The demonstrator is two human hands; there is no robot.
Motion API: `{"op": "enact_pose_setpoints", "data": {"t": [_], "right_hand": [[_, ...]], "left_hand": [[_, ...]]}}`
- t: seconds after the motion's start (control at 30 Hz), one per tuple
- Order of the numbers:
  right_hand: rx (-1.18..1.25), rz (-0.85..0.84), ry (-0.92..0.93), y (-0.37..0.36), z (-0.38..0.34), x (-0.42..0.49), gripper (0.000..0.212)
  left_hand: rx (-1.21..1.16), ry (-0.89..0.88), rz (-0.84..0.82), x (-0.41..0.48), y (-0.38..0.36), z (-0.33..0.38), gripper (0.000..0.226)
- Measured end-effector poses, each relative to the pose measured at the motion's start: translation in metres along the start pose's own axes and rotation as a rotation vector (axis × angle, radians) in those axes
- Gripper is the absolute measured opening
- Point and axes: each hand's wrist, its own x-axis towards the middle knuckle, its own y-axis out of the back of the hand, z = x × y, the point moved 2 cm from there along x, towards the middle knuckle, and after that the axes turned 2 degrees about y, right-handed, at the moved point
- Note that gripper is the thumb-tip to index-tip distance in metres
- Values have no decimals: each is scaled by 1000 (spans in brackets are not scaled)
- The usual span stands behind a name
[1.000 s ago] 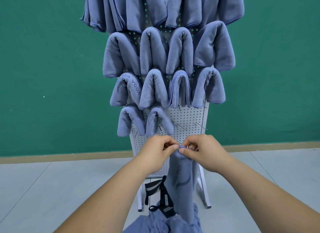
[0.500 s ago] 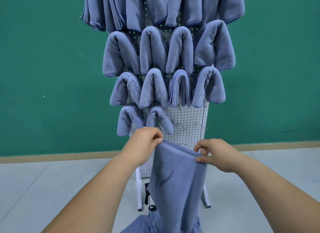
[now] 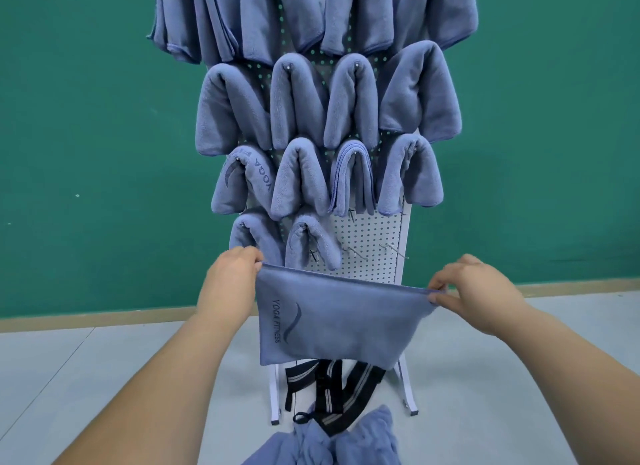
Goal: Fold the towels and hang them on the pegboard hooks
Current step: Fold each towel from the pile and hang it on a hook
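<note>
Nearest, a heap of blue towels [image 3: 329, 444] lies low in view. The left hand [image 3: 232, 274] and right hand [image 3: 474, 288] each pinch a top corner of a towel [image 3: 339, 322], holding it stretched flat before the pegboard [image 3: 370, 232], where other towels [image 3: 298, 104] hang above bare hooks [image 3: 393, 250].

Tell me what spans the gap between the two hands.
In the head view, the blue towel is stretched taut between the left hand and right hand, each pinching a top corner.
</note>
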Motion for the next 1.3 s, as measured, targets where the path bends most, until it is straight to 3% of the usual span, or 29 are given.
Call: {"op": "enact_pose_setpoints", "data": {"t": [0.07, 0.2, 0.37, 0.5, 0.6, 0.7, 0.87, 1.0, 1.07, 1.17, 1.3], "right_hand": [[-83, 62, 36, -1, -5, 1, 13], [-186, 41, -103, -10, -4, 3, 23], [71, 68, -241, -13, -7, 6, 14], [241, 301, -307, 4, -6, 5, 7], [146, 372, -281, 10, -5, 5, 27], [24, 375, -260, 13, -9, 7, 10], [500, 98, -120, 28, -17, -1, 14], [206, 149, -141, 24, -9, -1, 14], [185, 208, -151, 20, -10, 1, 6], [416, 263, -237, 21, -7, -3, 7], [1006, 251, -355, 17, -1, -4, 14]], "left_hand": [[-173, 117, 27, -3, 0, 0, 12], [-396, 290, -22, -8, 1, -1, 14], [-616, 402, -61, -9, 1, -1, 13], [-680, 366, -137, -12, 0, -3, 11], [-630, 312, -160, -12, 0, 1, 15], [-507, 284, -131, -11, -3, 3, 18], [-281, 348, 7, -10, -1, -19, 18], [-94, 232, 63, -7, 1, -10, 14], [32, 166, 67, -6, 0, -4, 14], [64, 153, 105, -5, -1, -5, 15], [-457, 292, 131, -5, 4, -1, 8]]}}
